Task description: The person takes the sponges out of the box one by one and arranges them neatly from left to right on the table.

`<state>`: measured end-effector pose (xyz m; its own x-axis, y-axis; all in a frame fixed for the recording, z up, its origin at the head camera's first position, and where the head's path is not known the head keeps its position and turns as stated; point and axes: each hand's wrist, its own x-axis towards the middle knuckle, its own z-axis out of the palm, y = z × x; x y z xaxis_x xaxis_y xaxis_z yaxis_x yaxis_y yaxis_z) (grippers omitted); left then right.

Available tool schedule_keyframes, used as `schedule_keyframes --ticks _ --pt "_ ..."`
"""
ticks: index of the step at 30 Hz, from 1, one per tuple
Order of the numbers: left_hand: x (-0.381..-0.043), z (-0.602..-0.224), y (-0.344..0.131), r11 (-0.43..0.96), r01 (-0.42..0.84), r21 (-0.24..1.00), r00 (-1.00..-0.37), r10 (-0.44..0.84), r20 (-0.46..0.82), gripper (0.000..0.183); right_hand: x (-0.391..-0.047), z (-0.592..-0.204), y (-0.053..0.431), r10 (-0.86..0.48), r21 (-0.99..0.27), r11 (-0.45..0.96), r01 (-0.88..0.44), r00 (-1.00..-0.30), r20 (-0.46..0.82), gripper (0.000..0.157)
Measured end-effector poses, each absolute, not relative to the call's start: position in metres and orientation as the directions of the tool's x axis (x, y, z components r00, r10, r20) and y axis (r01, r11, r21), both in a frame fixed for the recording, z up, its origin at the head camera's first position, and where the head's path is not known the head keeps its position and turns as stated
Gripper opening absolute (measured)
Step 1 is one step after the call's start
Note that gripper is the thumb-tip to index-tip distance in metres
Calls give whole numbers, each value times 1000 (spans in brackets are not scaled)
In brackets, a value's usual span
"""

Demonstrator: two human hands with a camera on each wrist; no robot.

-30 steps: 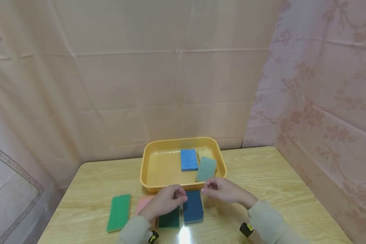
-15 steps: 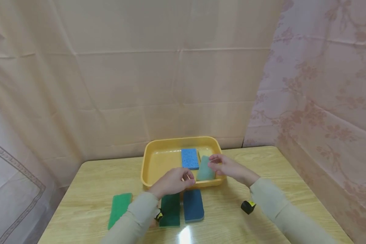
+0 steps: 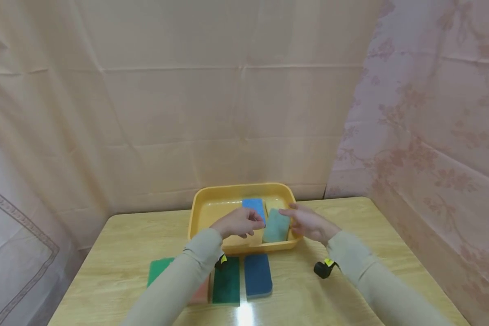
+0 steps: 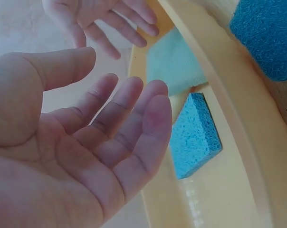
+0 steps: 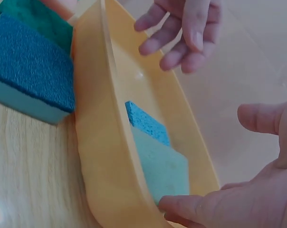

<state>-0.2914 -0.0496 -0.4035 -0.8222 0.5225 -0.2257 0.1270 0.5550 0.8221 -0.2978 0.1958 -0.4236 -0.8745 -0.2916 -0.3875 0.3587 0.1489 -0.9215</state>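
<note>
A pale green sponge (image 3: 276,226) leans against the front wall at the right end of a yellow tray (image 3: 277,246). My right hand (image 3: 309,223) is at its right edge, fingers extended; in the right wrist view a fingertip meets the lower corner while the thumb stands well apart. Over the middle of the tray, my left hand (image 3: 238,222) holds nothing. Its fingers are loosely bent with palm showing in the left wrist view, partly covering a speckled blue sponge (image 4: 193,137) in the head view. A pale yellow sponge (image 3: 275,203) lies behind the green one.
In front of the tray, a dark blue sponge (image 3: 258,276), a dark green one (image 3: 226,286), a pink one (image 3: 201,294) and a bright green one (image 3: 158,269) lie on the wooden table (image 3: 293,299). My left sleeve partly hides the last two. A curtain (image 3: 179,113) hangs behind.
Both hands have moved forward from above the front sponges to the tray. The right hand has reached the pale green sponge and spread its fingers; the left has come over the tray.
</note>
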Motion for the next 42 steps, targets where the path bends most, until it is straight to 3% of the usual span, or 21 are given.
schedule_keyframes --ticks 5,15,23,42 --pt "-301 -409 -43 540 38 841 -827 490 -277 23 -297 -431 192 -303 -903 45 428 -855 -420 94" --pt "-320 -412 -33 546 -78 834 -826 433 -361 38 -299 -441 187 -271 -890 -28 455 -861 -431 102" --pt "-323 -418 -28 512 -185 839 -807 407 -427 50 -297 -444 180 -278 -871 -102 481 -854 -439 94" --pt "-330 -430 -18 559 -193 807 -780 411 -472 55 -297 -448 178 -291 -866 -127 484 -853 -434 85"
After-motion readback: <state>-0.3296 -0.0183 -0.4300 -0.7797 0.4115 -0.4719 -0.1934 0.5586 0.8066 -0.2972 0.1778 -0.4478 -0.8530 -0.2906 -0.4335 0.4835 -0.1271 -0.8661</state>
